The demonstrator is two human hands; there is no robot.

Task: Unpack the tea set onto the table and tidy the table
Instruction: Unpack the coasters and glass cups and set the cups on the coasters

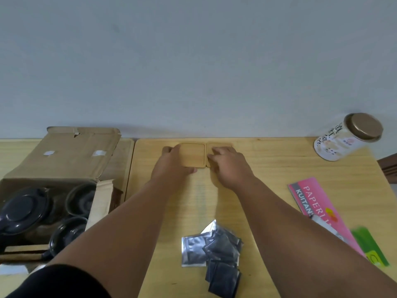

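Note:
Two square wooden coasters lie side by side at the far edge of the wooden table (279,168), against the wall. My left hand (171,164) grips the left coaster (193,154) by its left and near edges. My right hand (231,166) rests on the right coaster (219,145), fingers pressing its top, hiding most of it. An open cardboard box (64,160) at the left holds a dark teapot (21,211) and two dark cups (80,200), (66,235).
A pile of several silver sachets (214,252) lies on the table near me, between my forearms. A white tea tin with a bronze lid (345,136) stands at the far right. A pink booklet (318,207) and a green packet (369,244) lie at the right edge.

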